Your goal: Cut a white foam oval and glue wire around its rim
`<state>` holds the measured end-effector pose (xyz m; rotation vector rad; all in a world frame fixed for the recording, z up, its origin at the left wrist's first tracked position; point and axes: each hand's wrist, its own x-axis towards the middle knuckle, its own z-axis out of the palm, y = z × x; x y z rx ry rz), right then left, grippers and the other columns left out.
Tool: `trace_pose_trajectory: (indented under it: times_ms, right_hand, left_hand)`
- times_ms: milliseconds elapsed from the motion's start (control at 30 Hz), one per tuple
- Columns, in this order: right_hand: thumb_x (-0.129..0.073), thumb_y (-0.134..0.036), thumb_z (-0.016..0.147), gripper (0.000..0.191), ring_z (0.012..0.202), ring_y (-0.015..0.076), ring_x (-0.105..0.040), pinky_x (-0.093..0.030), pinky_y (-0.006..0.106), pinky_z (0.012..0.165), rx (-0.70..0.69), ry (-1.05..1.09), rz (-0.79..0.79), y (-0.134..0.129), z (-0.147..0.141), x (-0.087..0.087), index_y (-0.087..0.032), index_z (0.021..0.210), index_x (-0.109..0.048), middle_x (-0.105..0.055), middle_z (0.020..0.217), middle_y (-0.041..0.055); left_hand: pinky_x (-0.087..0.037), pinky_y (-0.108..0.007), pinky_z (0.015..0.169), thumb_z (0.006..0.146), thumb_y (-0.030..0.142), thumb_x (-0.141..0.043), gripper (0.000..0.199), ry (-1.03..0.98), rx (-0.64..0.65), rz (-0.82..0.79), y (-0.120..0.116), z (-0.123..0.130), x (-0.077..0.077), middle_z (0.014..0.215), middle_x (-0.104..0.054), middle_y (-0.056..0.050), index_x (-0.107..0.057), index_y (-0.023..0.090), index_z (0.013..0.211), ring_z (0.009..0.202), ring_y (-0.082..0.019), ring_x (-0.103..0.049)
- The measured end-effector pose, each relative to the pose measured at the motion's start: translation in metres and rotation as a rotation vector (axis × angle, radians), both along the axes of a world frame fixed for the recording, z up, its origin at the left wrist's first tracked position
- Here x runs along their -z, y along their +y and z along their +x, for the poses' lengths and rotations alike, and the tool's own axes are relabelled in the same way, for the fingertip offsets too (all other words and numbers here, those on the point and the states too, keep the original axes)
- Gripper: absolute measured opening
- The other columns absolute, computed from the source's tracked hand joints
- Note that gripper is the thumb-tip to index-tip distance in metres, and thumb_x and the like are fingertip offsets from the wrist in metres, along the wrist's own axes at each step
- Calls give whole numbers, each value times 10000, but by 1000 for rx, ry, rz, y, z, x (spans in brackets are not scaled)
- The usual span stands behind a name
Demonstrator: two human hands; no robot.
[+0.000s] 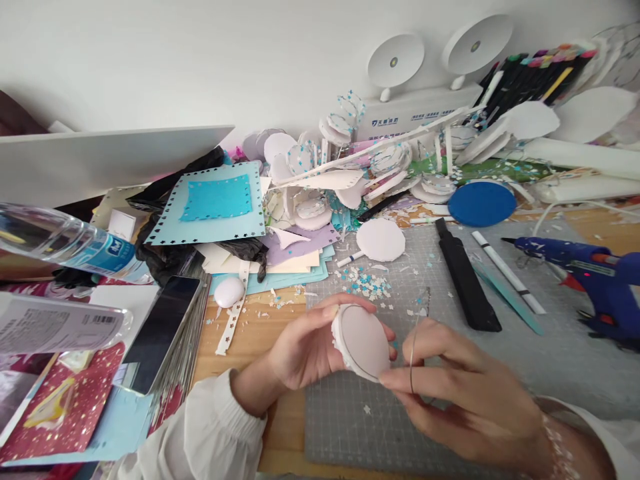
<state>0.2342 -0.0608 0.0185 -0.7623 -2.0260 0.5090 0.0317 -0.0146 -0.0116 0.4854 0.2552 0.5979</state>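
My left hand (pixel 307 343) is closed around the edge of a white round disc (pixel 364 339), which is tilted with its flat face toward me. A ragged or frilled rim shows along the disc's left side. A thin grey wire (pixel 413 350) curves up from my right hand (pixel 465 387), pinched between its fingers. One right fingertip touches the lower right edge of the disc. Both hands are above the grey cutting mat (pixel 345 427). Tiny white and blue paper flowers (pixel 367 283) lie scattered on the mat just beyond the disc.
Right on the mat are a black cutter (pixel 467 280), a white pen (pixel 507 270) and a blue glue gun (pixel 590 267). Behind is a heap of white foam pieces (pixel 310 203) and a blue disc (pixel 483 203). At left lie a phone (pixel 163 333) and a water bottle (pixel 75 240).
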Motion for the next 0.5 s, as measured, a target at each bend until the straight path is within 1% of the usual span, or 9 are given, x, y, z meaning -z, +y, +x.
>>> trace_pose_trajectory:
  times_ms: [200, 267, 333, 400, 467, 500]
  right_hand:
    - [-570, -16, 832, 310, 817, 144, -604, -522, 270, 787, -20, -45, 2, -1, 1, 6, -184, 1062, -690, -629, 870, 46]
    - [-570, -13, 827, 324, 824, 147, -606, -513, 275, 788, -21, -63, 5, 0, 0, 7, -190, 1072, -687, -638, 884, 47]
    - [-594, -46, 816, 298, 846, 157, -608, -505, 287, 801, -2, -76, 11, 0, -2, 7, -197, 1061, -673, -647, 899, 44]
    - [-639, -154, 814, 272, 916, 191, -610, -491, 330, 868, 12, -66, 38, -1, -1, 7, -185, 1084, -643, -658, 956, 63]
    - [-622, -349, 859, 347, 992, 229, -604, -462, 382, 950, 11, -35, 25, -3, 2, 6, -187, 1165, -607, -659, 1042, 85]
    - [-566, -458, 890, 408, 1015, 238, -596, -450, 396, 974, 26, 8, -10, -4, 3, 6, -211, 1214, -591, -653, 1079, 80]
  left_hand:
    - [-549, -321, 779, 861, 470, -611, 428, 39, 9, -47, 1, -1, -1, 1076, -729, -136, -646, 160, 1153, 935, -243, -707]
    - [-543, -329, 785, 848, 474, -625, 442, 59, 2, -51, 2, -1, -2, 1071, -734, -130, -653, 160, 1158, 921, -242, -703]
    - [-539, -315, 788, 839, 466, -641, 450, 66, -12, -65, 3, -1, -4, 1066, -740, -124, -661, 155, 1164, 917, -229, -700]
    - [-538, -288, 774, 846, 452, -634, 443, 52, -21, -89, 5, -1, -6, 1057, -745, -122, -667, 147, 1166, 912, -212, -701]
    - [-539, -282, 777, 854, 442, -612, 432, 18, -17, -117, 7, -1, -7, 1051, -746, -129, -670, 142, 1158, 911, -207, -707]
    - [-542, -286, 781, 852, 448, -601, 434, -5, -3, -130, 8, -1, -7, 1049, -745, -135, -671, 140, 1150, 908, -211, -711]
